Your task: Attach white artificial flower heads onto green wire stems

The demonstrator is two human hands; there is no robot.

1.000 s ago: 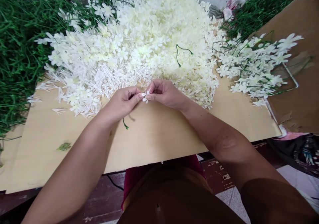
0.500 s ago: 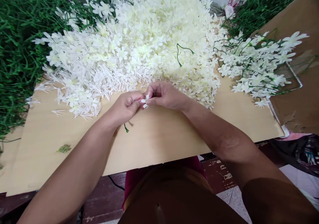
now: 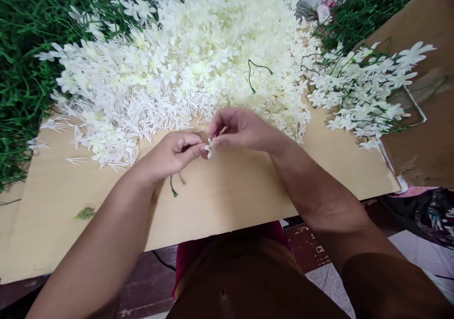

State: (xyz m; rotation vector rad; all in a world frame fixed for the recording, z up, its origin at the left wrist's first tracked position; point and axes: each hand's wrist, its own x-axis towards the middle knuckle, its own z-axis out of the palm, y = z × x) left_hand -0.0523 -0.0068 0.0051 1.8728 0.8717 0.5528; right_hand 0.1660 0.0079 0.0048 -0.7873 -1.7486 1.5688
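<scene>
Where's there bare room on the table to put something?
Bare table shows between the left forearm and right forearm, and from the right forearm to the flowered stems. Left of the left forearm, space surrounds a green scrap. The back is crowded: a white flower pile.

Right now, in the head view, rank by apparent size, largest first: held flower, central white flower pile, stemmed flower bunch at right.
1. Central white flower pile
2. Stemmed flower bunch at right
3. Held flower
</scene>
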